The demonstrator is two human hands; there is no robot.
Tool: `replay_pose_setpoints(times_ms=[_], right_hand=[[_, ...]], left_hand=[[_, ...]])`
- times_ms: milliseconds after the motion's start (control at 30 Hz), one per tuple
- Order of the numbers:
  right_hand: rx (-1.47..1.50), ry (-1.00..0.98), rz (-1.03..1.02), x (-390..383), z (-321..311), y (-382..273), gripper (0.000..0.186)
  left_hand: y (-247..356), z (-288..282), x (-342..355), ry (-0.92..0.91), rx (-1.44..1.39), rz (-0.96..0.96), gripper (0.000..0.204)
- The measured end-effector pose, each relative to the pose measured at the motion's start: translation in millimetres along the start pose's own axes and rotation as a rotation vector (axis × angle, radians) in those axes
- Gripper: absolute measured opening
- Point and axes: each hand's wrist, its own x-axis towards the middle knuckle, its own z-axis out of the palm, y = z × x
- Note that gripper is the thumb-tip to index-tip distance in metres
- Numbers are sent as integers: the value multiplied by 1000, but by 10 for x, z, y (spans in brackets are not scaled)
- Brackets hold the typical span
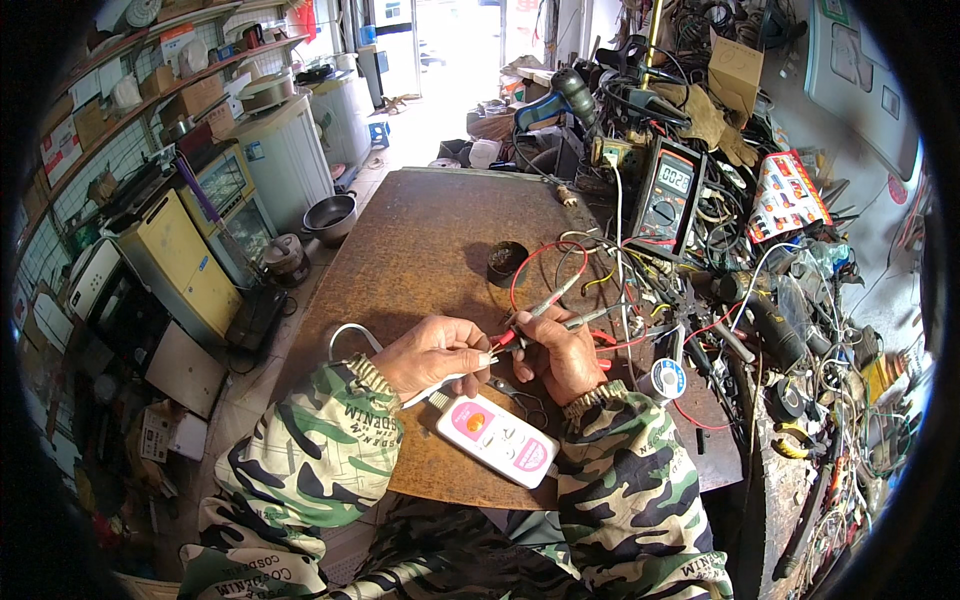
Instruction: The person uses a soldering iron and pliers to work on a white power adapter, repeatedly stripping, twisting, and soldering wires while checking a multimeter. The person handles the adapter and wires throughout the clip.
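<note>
The camouflage-sleeved left forearm (322,448) and right forearm (635,480) reach in from the near side and converge. The left hand (432,357) points right, thumb pressed to its curled fingers in a pinch; the right hand (562,355) faces it, just beside, fingers bent, thumb angled far left.

From my remote station I cannot confirm contact: the tips of the test probes (553,299) in the right hand (564,355) and the wire ends (489,357) in the left hand (435,355) are too small to resolve. The left hand conceals part of the white cable (352,327). Glare hides what lies beyond the doorway (460,50). The view's rim cuts off the white panel (870,85); the lower edge, the camouflage trousers (460,560).
</note>
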Motion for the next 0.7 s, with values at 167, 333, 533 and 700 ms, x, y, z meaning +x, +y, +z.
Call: replay_pose_setpoints(times_ms=[167, 333, 533, 700], right_hand=[[-21, -37, 5, 10, -5, -3, 18], [-6, -12, 0, 9, 3, 8, 18], [-8, -17, 0, 11, 3, 4, 18], [-21, -27, -5, 13, -15, 2, 18]], left_hand=[[-1, -3, -24, 23, -7, -9, 21], [-10, -7, -17, 22, -14, -4, 22], [-5, -4, -15, 17, -9, 11, 20], [-7, -6, -5, 9, 1, 17, 19]])
